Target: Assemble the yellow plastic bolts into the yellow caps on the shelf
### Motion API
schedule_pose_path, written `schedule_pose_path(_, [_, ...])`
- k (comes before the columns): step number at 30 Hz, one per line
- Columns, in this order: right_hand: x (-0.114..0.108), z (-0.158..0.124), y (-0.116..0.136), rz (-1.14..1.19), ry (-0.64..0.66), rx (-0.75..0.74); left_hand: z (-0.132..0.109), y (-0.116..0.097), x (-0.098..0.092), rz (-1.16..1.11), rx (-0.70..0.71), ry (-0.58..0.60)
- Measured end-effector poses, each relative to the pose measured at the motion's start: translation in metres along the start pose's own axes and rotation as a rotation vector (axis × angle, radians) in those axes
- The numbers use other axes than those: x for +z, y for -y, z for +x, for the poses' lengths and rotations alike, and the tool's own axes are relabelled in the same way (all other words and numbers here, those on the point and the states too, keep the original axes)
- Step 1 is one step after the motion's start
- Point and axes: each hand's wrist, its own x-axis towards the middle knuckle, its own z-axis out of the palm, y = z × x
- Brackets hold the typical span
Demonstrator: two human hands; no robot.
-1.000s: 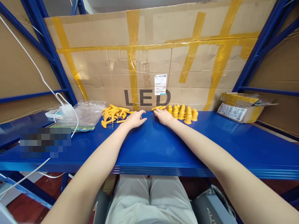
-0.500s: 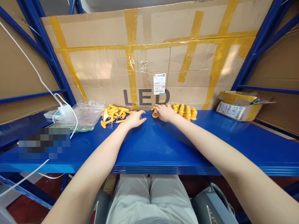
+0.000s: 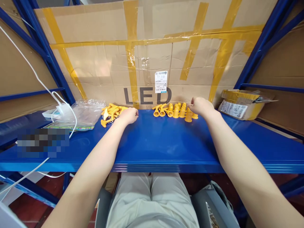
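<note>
On the left of the blue shelf lies a loose pile of yellow T-shaped corkscrews (image 3: 110,110) with metal spirals. My left hand (image 3: 128,116) is at the pile's right edge, its fingers curled downward; whatever they hold is hidden. Further right, yellow bell-shaped pieces (image 3: 175,112) stand upright in close rows. My right hand (image 3: 201,105) is at their right end, thumb and finger pinched at the top of a front bell-shaped piece (image 3: 188,116). Between the hands, nearer the rows, a few yellow corkscrews with bell ends (image 3: 162,111) lie on their sides.
A large taped cardboard panel (image 3: 102,72) closes off the back of the blue shelf (image 3: 152,142). Clear plastic bags (image 3: 89,112), a white plug with cables (image 3: 63,109) and a blurred dark object (image 3: 42,141) lie at left. A small open carton (image 3: 239,106) stands at right.
My right hand has moved right, from the lying corkscrews to the end of the bell-shaped rows, and now pinches. My left hand has shifted slightly left, and its fingers have curled in.
</note>
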Motion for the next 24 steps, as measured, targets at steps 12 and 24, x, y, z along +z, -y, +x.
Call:
schedule_pose_path(12, [0.014,0.008,-0.003,-0.008,0.236,-0.054,-0.018,-0.001,-0.025,0.095,-0.264,0.235])
schedule_pose_path(24, [0.029,-0.003,0.032,0.362,0.263,-0.232,0.001,0.025,0.003,0.122,-0.253,0.172])
